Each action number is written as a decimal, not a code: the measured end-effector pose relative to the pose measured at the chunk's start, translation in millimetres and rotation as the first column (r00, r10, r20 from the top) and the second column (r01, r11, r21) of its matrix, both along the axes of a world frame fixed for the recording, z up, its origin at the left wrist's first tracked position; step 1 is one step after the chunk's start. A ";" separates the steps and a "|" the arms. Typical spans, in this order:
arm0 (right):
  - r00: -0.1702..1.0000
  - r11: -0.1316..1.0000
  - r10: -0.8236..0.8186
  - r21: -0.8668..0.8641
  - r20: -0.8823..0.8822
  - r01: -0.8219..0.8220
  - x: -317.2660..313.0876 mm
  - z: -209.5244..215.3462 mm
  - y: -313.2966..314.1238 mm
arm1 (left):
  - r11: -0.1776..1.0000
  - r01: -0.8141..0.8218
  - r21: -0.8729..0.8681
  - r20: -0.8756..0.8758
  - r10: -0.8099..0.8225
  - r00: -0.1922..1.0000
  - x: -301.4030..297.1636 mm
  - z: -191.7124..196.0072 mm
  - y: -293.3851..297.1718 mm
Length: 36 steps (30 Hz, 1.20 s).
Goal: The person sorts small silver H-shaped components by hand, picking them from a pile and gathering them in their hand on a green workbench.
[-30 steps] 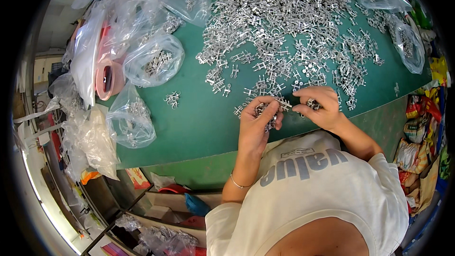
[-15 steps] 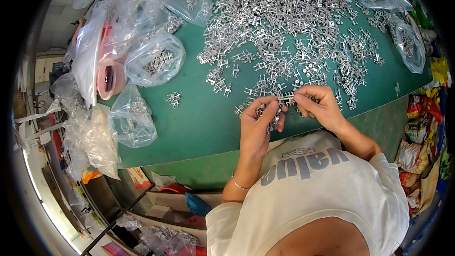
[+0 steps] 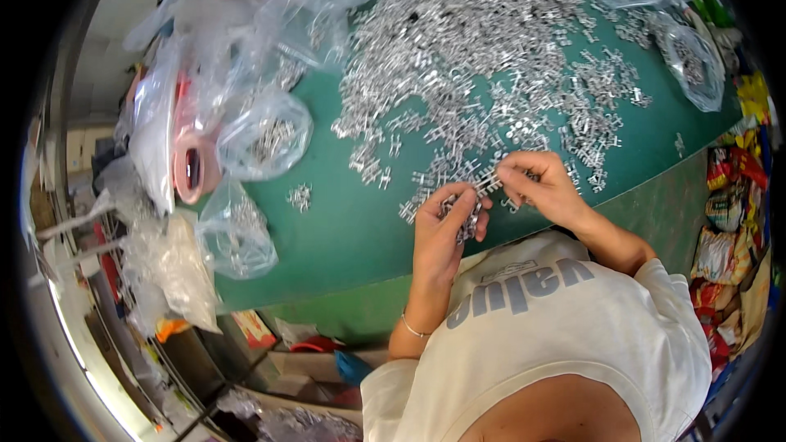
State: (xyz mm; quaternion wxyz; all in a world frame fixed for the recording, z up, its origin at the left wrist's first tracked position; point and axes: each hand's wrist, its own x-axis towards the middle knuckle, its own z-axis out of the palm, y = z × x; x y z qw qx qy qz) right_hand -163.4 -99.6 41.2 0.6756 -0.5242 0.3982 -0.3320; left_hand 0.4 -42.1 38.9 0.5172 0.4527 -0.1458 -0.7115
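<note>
A broad heap of small silver metal fittings (image 3: 458, 24) covers the middle of the green table (image 3: 344, 237). Close to its near edge, my left hand (image 3: 442, 229) is curled round several of these fittings (image 3: 467, 225). My right hand (image 3: 544, 188) pinches the end of a short silver piece (image 3: 489, 182), which spans the gap to my left fingertips. Thumb and forefinger are closed on it. The exact shape of the pieces is too small to make out.
Clear plastic bags with fittings (image 3: 266, 135) stand on the left, beside a pink container (image 3: 196, 168). A small pile of fittings (image 3: 300, 197) lies apart near them. Another bag (image 3: 692, 65) sits at the right edge. Colourful packages (image 3: 725, 221) are stacked beyond the table's right side.
The head view has shifted slightly. The short silver piece between my hands has tilted, its right end now higher. Both hands stay closed near the heap's front.
</note>
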 end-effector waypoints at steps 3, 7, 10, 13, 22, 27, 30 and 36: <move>0.998 0.998 0.034 -0.058 -0.045 -0.037 -2.1 -2.6 0.2 | 0.998 0.059 0.009 0.078 -0.060 0.995 0.7 -3.4 3.1; 0.991 0.979 0.116 -0.162 -0.061 -0.125 -16.5 -4.1 -7.4 | 0.997 0.065 0.039 0.077 -0.068 0.995 -7.5 -4.9 -4.1; 0.994 0.946 0.074 -0.311 -0.075 -0.094 -27.4 -10.0 -10.4 | 0.997 0.077 0.017 0.140 -0.079 0.987 -16.4 -7.2 -10.0; 0.993 0.948 0.079 -0.300 -0.085 -0.101 -40.0 -5.3 -11.9 | 0.992 0.128 -0.008 0.184 -0.124 0.975 -23.8 -5.2 -14.7; 0.875 0.832 -0.456 -0.426 -0.164 0.354 -113.2 -17.5 -69.8 | 0.999 0.034 0.029 0.127 -0.037 0.991 -35.3 -9.9 -22.0; 0.214 0.432 -0.899 -0.848 -0.381 0.307 -201.3 -37.2 -204.3 | 0.997 -0.004 0.072 0.194 -0.010 0.981 -35.5 -7.5 -28.0; 0.013 0.490 -0.868 -0.855 -0.496 0.171 -222.9 -47.9 -265.1 | 0.997 -0.007 0.075 0.195 -0.008 0.981 -36.6 -7.7 -35.2; -0.179 0.699 -0.670 -0.694 -0.720 0.173 -216.9 -53.9 -319.8 | 0.997 -0.054 0.062 0.214 0.039 0.976 -34.3 -8.0 -41.5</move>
